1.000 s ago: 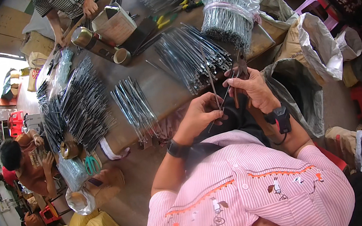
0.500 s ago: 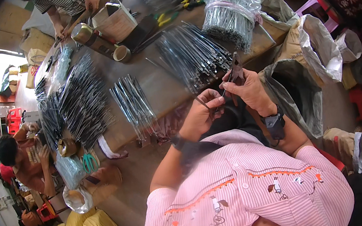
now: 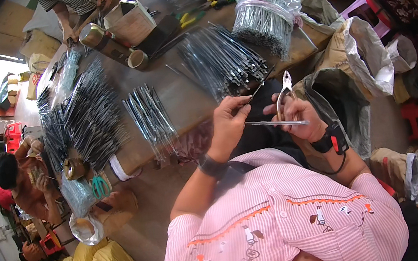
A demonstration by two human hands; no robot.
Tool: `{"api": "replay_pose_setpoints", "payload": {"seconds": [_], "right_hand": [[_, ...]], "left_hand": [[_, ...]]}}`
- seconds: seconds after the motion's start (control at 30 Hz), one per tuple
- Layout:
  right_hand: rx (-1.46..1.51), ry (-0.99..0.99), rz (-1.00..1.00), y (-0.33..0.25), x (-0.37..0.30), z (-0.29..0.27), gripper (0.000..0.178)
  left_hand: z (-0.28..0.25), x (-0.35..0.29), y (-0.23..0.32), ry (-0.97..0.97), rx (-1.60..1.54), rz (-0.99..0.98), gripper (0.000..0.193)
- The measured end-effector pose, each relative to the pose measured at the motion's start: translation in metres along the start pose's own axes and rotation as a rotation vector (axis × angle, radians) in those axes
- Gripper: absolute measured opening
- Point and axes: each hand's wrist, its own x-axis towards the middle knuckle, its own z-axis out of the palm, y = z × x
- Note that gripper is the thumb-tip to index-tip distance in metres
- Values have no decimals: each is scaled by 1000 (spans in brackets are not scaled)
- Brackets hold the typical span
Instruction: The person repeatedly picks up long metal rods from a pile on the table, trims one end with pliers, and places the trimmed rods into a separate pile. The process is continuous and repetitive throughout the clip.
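Right now, both hands are together over the lap, just off the near edge of the desk [image 3: 182, 99]. The left hand [image 3: 230, 126] has a narrow grip, with thumb and fingertips pinched on a thin dark strip [image 3: 261, 86] that slants up and to the right. The right hand [image 3: 303, 117] has its grip curled around a pair of pliers [image 3: 286, 84], whose nose points up and whose handles stand apart. A silver strip [image 3: 276, 122] runs from beside the left hand across the right hand's fingers; which hand bears it, I cannot tell. Ahead on the desk lies a spread of metal strips [image 3: 225, 61], with a plastic-wrapped bundle [image 3: 264, 22] just to its right. Further left are a small row of strips [image 3: 149, 115] and a large dark pile [image 3: 93, 116]. Behind that row stand a cup [image 3: 137, 60] and a box [image 3: 130, 27]. An open gray sack [image 3: 344, 103] is to the right of the right hand. Two co-workers are also in view, one at far left [image 3: 30, 183] and one at the top [image 3: 69, 2].
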Motion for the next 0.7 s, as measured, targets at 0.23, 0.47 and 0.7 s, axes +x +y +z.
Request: {"api": "replay_pose_setpoints", "payload": {"seconds": [0.23, 0.47, 0.7], "right_hand": [[-1119, 68, -147, 6, -2, -6, 58], [-1864, 139, -423, -6, -2, 5, 47], [-1890, 217, -499, -3, -3, 6, 27]], "left_hand": [[1, -1, 6, 1, 176, 165, 19], [1, 0, 5, 41, 157, 193, 15], [8, -1, -9, 22, 19, 50, 16]]}}
